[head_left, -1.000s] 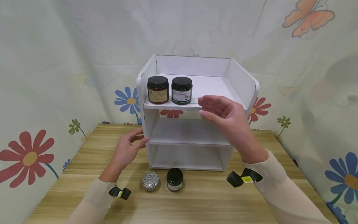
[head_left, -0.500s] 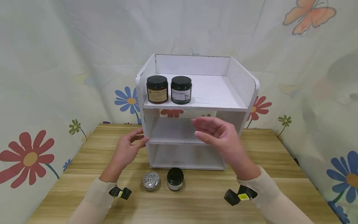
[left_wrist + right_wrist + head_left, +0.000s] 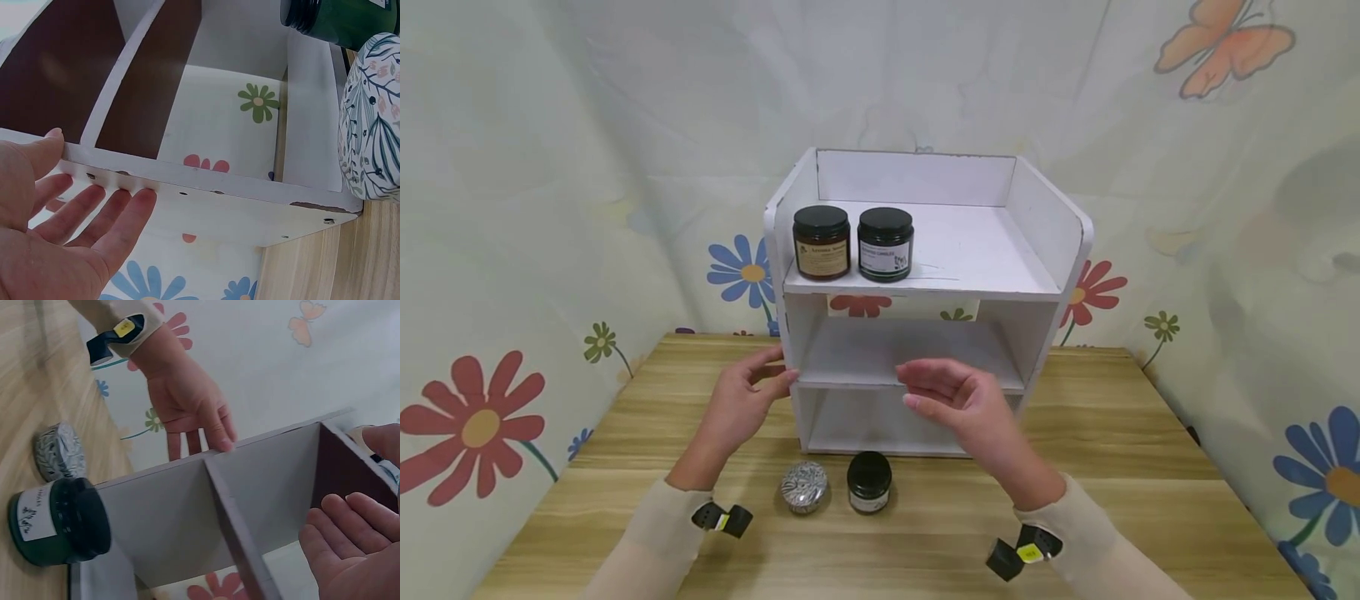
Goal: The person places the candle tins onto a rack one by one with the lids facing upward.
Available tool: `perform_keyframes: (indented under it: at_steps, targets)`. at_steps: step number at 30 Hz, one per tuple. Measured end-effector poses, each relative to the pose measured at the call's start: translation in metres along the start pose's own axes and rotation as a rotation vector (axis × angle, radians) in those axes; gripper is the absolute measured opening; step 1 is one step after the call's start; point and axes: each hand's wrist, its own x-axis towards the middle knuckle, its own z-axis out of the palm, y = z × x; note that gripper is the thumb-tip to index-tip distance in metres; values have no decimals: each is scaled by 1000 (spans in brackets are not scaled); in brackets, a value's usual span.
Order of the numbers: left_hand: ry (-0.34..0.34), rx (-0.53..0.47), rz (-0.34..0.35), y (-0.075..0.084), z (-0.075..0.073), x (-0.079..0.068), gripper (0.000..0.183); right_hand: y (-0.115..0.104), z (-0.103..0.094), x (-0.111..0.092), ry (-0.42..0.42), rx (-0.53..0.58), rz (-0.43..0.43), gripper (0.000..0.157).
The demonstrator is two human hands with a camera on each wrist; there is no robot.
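A white wooden shelf unit (image 3: 917,177) with an upper deck and two open levels stands on the table. On its left side panel rests my left hand (image 3: 737,404), thumb at the front edge and fingers along the outer face. My right hand (image 3: 958,404), loosely curved and holding nothing, hovers in front of the lower levels. Two black-lidded candle jars sit side by side up top: an amber jar (image 3: 822,243) and a green jar (image 3: 885,245) labelled scented candles. In front of the unit are a dark green candle jar (image 3: 62,519) and a patterned round tin (image 3: 374,119).
The wood-grain table (image 3: 1112,517) extends around the unit on both sides. Behind and beside it hangs a pale cloth backdrop (image 3: 625,125) printed with flowers and a butterfly. A small black device is strapped to each wrist.
My right hand has dropped from beside the upper deck, down and leftward to the front of the lower levels. The left hand stays on the side panel; jars and tin have not moved.
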Motion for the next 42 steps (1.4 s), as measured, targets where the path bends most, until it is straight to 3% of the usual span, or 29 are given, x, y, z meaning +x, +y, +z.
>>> perform_keyframes:
  at_steps: [8, 21, 42]
  targets:
    - [11, -14, 22, -3, 1, 0, 53, 30, 7, -3, -27, 25, 22, 45]
    - [6, -17, 24, -2, 0, 1, 54, 71, 13, -7, -40, 2, -66, 48]
    - [0, -11, 25, -4, 0, 2, 53, 115, 20, -14, -39, 45, 58, 53]
